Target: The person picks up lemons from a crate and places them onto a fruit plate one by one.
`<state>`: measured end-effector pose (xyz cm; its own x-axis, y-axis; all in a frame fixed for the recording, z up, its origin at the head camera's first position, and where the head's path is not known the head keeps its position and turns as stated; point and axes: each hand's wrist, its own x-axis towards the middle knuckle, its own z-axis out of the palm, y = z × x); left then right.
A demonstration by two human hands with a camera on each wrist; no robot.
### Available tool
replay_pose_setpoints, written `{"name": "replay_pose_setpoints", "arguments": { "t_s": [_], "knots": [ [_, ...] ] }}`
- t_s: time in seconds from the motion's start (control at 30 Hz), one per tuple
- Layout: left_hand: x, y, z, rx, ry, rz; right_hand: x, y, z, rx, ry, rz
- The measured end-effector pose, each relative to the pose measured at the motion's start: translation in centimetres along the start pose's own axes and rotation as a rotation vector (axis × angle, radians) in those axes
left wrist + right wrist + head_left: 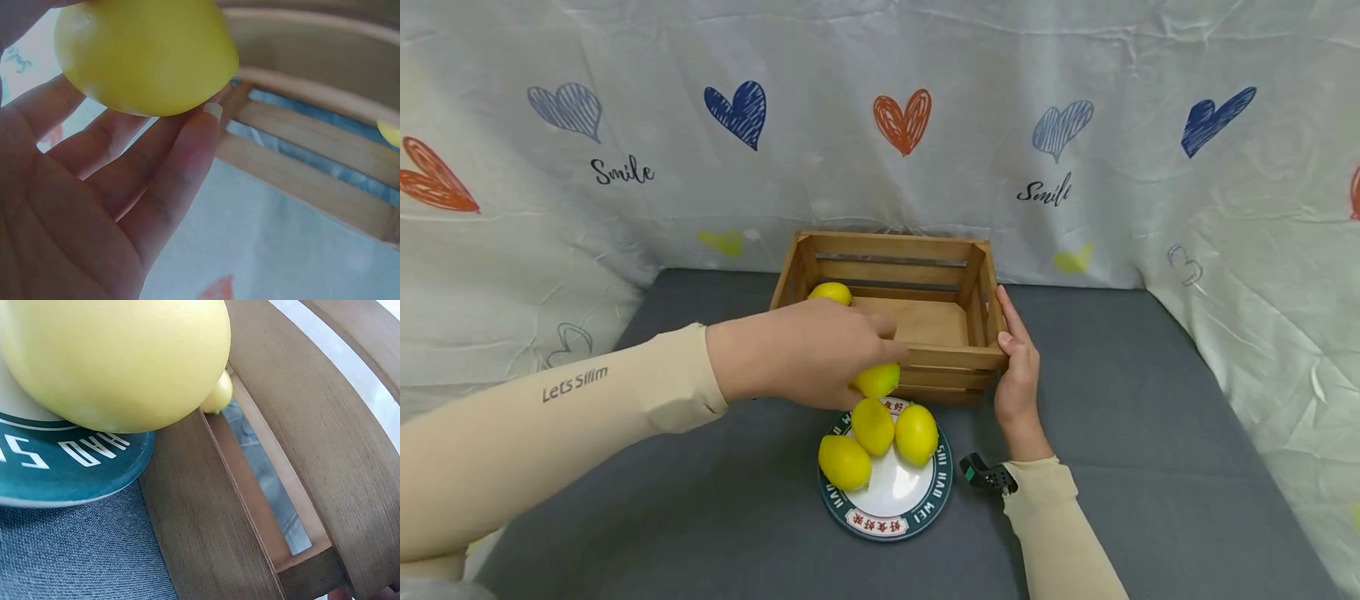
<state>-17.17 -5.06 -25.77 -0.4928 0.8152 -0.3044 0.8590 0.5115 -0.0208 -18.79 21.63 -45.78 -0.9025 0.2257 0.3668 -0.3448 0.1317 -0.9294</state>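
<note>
My left hand (816,346) holds a yellow lemon (877,381) between thumb and fingers, just above the plate and at the near side of the wooden crate (951,358). In the left wrist view the fingertips press against the underside of that lemon (147,56). My right hand (1019,387) grips the crate's right end, thumb at the near corner and fingers along the outside. One lemon (831,292) lies inside the crate at its left. Three more lemons (917,434) rest on the round plate (880,527), which has a green lettered rim.
A grey cloth (1120,467) covers the table. Behind the crate hangs a white curtain (820,108) printed with hearts, folding round both sides. A dark wristband (988,473) is on the right wrist, close to the plate.
</note>
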Motion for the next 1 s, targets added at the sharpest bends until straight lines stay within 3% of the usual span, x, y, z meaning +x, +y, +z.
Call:
{"name": "replay_pose_setpoints", "arguments": {
  "t_s": [0.17, 0.43, 1.0],
  "knots": [
    [0.5, 1.7, 1.0, -0.005, -0.056, 0.039, 0.1, 0.1, -0.1, 0.010, -0.003, -0.002],
    [1.3, 3.8, 4.5, -0.005, -0.092, 0.136, 0.1, 0.2, -0.1, 0.005, -0.011, 0.004],
    [2.3, 7.1, 9.8, 0.145, -0.032, 0.304, 0.2, 0.2, 0.0, 0.025, -0.008, -0.019]
  ]
}}
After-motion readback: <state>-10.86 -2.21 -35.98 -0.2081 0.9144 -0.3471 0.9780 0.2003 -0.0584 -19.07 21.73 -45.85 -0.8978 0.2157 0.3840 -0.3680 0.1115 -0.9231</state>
